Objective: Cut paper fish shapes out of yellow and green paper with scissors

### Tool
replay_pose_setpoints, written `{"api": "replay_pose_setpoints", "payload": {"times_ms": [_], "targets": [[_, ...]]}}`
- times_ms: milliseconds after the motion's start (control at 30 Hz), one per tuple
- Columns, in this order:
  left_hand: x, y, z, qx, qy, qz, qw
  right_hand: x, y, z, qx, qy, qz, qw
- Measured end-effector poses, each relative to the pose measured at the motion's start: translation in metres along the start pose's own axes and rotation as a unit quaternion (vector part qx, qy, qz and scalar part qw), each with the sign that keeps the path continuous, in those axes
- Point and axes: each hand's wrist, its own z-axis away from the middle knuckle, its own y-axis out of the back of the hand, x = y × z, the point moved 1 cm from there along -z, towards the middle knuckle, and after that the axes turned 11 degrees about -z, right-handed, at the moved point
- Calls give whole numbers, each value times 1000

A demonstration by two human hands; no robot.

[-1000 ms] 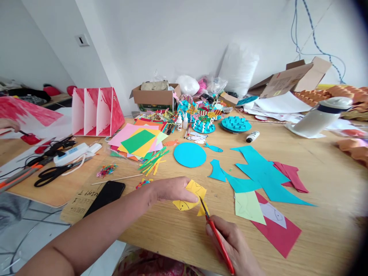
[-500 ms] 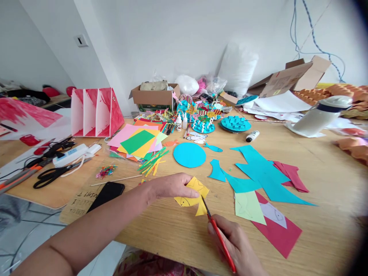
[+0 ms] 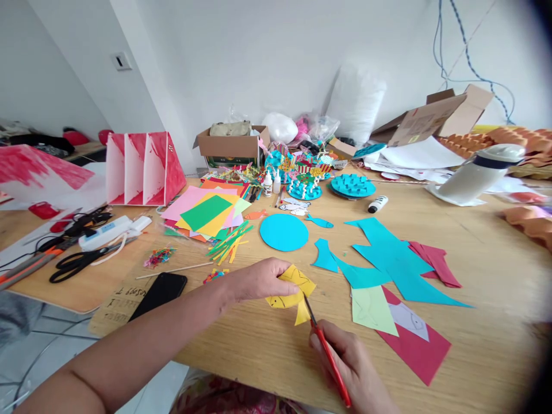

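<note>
My left hand (image 3: 267,280) grips a piece of yellow paper (image 3: 304,280) with fish outlines drawn on it, thumb on top. In my right hand (image 3: 347,353) is a pair of red-handled scissors (image 3: 330,359), whose dark blades meet the paper's right edge beside a yellow flap (image 3: 302,313) hanging down. Beyond my hands lie a blue paper circle (image 3: 283,233) and a small blue paper fish (image 3: 319,221). To the right are blue paper offcuts (image 3: 399,261), a pale green sheet with a drawing (image 3: 371,310), a lilac piece with a fish drawing (image 3: 409,322) and red paper (image 3: 422,356).
Coloured sheets (image 3: 202,213) and paper strips (image 3: 233,238) lie at left, near a black phone (image 3: 159,296). Black scissors (image 3: 77,264) rest by a power strip (image 3: 106,233). Glue bottles (image 3: 268,184) and decorated blue discs (image 3: 352,186) stand farther back. A white flask (image 3: 478,172) leans at right.
The yellow paper and my left hand have shifted slightly to the right. The scissors stay at the paper's edge, their handles a little farther left. The things on the table are unchanged.
</note>
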Motion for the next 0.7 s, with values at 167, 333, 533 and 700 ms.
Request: {"api": "replay_pose_setpoints", "payload": {"times_ms": [167,333,533,700], "targets": [[1,1,-1,-21,13,-24,999,-2,0,1,-15,8,2,1000],[3,2,-2,-34,-7,-58,998,-4,1,3,-16,2,4,1000],[-2,6,-5,-70,-7,-64,995,-6,2,3,-20,-10,4,1000],[-5,9,-9,-105,-6,-53,993,-5,3,4,-22,-13,2,1000]]}}
